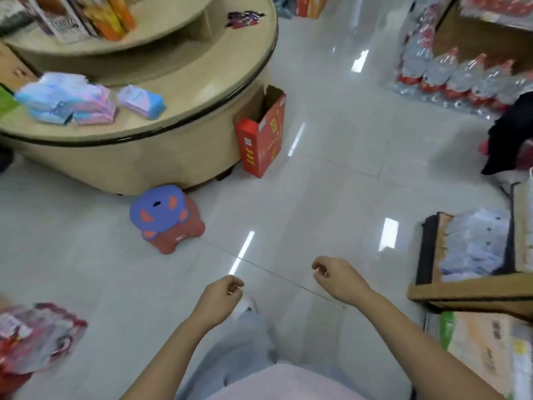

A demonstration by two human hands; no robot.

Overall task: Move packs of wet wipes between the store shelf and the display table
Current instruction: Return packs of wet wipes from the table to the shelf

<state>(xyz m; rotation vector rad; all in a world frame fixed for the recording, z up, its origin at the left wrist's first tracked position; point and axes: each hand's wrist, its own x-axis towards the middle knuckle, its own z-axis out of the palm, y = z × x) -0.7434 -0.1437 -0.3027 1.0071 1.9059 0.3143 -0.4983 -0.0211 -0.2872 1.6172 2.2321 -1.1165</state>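
Several blue and pink packs of wet wipes (pixel 66 101) lie piled on the lower tier of the round beige display table (pixel 207 90) at the upper left. One more pack (pixel 141 101) lies beside the pile. At the right edge a shelf tray (pixel 476 243) holds pale packs. My left hand (pixel 223 294) and my right hand (pixel 336 277) hang over the floor in front of me, far from both. Each hand has its fingers loosely curled and holds nothing.
A blue and red plastic stool (pixel 165 217) sits on the floor by the table's base. A red open carton (pixel 261 134) stands against the table. Bottled water packs (pixel 461 79) line the upper right. Red packages (pixel 34 336) lie at the lower left.
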